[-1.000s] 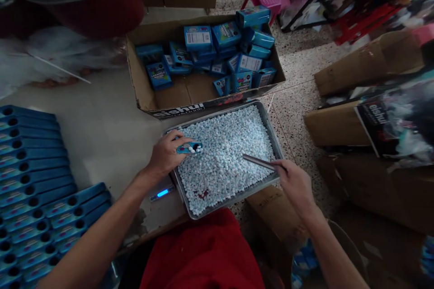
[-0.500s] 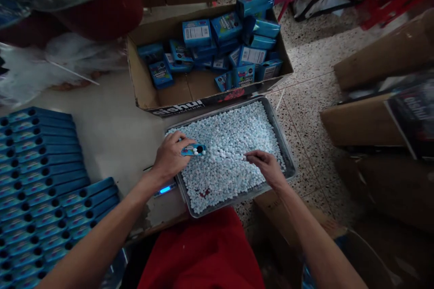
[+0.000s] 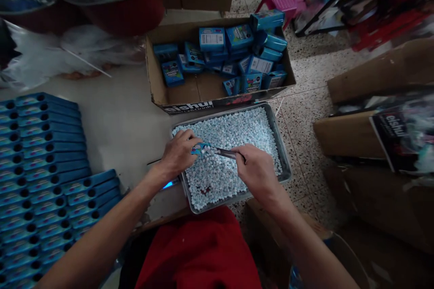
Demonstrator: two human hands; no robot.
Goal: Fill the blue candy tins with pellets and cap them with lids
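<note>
My left hand (image 3: 179, 153) grips a small blue candy box (image 3: 197, 148) over the left part of a grey tray (image 3: 286, 172). Pale blue and white candies (image 3: 224, 180) fill the tray in a thick layer. In my closed right hand (image 3: 259, 169) is the dark handle of a metal scoop (image 3: 225, 152). Its tip points left and meets the end of the candy box, with several candies between them. Those candies partly hide the box's round hole and the scoop's tip.
Behind the tray, an open cardboard box (image 3: 158, 92) holds several blue candy boxes. Rows of similar boxes (image 3: 54, 149) with round holes stand at left. A lit blue display (image 3: 167, 184) shows beside the tray. Red metal bowls (image 3: 125, 13) sit at the back left, and cardboard cartons (image 3: 346, 135) at right.
My right hand has turned and moved left, bringing the scoop up out of the candies to the box's hole. My left hand still holds the box. The whole view has shifted slightly.
</note>
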